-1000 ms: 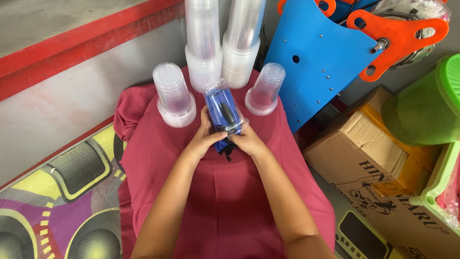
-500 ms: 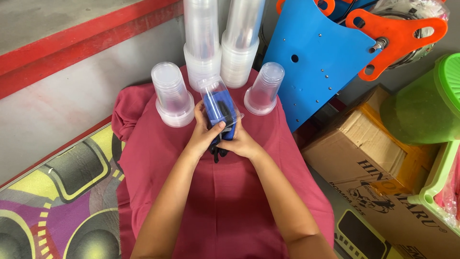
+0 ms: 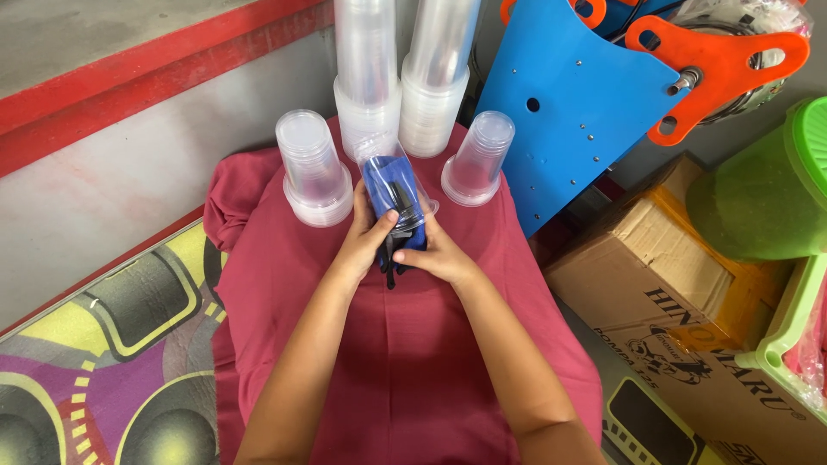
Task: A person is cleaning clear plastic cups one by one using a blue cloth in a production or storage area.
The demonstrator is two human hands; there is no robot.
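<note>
**Two hands push a blue bundle into a clear cup**

Nearest the camera, both forearms reach up from six o'clock over a dark red cloth (image 3: pixel 405 362) that covers the bench. At nine o'clock of the arms lies a mat (image 3: pixel 112 344) printed in yellow, purple and grey.

At the centre, the left hand (image 3: pixel 366 237) and the right hand (image 3: pixel 435 254) meet around a clear plastic cup (image 3: pixel 392 181), which lies tilted with its mouth toward the person and its base pointing to twelve o'clock. Inside it sits a blue cloth bundle (image 3: pixel 383 185) with a black strap or cord (image 3: pixel 394 263) that hangs out of the mouth between the hands. The left fingers are curled narrow around the cup's near end, thumb on top; the right fingers close on the rim and the bundle from the four o'clock side.

Farther out, an upturned cup (image 3: pixel 310 168) stands at ten o'clock of the held one, and another upturned cup (image 3: pixel 478 159) at two o'clock, both on the red cloth. Behind, at twelve o'clock, rise two tall stacks of clear cups (image 3: pixel 366 77).

At two o'clock leans a blue panel (image 3: pixel 568 112) with an orange handle (image 3: pixel 715 65). At three o'clock sit a cardboard box (image 3: pixel 680 293) and a green plastic tub (image 3: pixel 758 198).
</note>
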